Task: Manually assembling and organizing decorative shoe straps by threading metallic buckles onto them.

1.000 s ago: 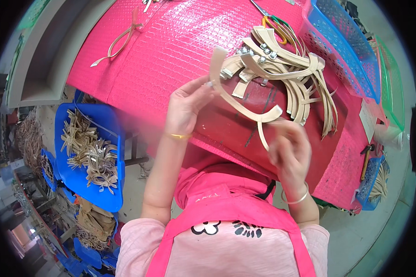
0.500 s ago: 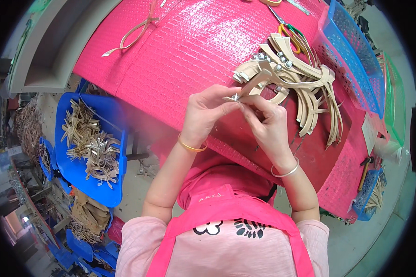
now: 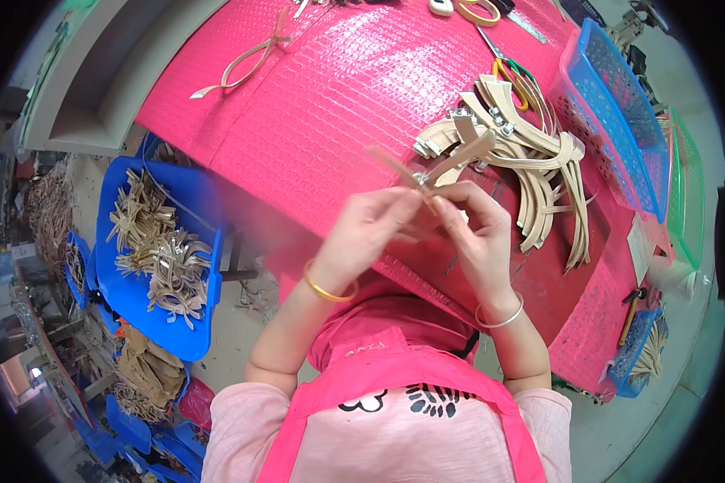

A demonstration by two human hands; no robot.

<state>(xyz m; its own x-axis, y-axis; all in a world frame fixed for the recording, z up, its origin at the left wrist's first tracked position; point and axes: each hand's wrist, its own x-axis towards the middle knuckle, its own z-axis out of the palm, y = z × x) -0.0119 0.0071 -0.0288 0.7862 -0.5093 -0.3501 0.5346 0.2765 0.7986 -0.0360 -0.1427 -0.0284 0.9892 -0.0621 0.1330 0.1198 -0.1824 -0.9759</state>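
Hands meet just above the near edge of the pink padded table (image 3: 314,121), head view only, so all from that one pic. Left hand (image 3: 370,229) w/ gold bangle pinches a thin tan strip piece (image 3: 443,165) from the left; right hand (image 3: 475,229) w/ silver bangle grips the same piece from the right, fingertips of both closed on it at a small metal fitting (image 3: 421,179) where the strips cross. Strip ends stick up and out, one blurred toward the left, one angled up-right. Piece is held in the air, apart from the table, just in front of the pile of like curved strips (image 3: 532,177) lying on the pink surface w/ metal clips on some ends. Step in hand, as I judge it: joining or setting the fitting at the crossing of the strips, mid-way, not yet laid down. Next move prob. calls for a firm two-hand pinch, keeping strips aligned so the fitting seats square; can't tell if it's already closed tight. Left of the table, blue bin (image 3: 193,322) holds finished-looking bundles of strips. Far right, blue basket (image 3: 620,105) and green basket (image 3: 685,201) beside it. Loose looped strip (image 3: 246,64) lies far up the table, well apart.
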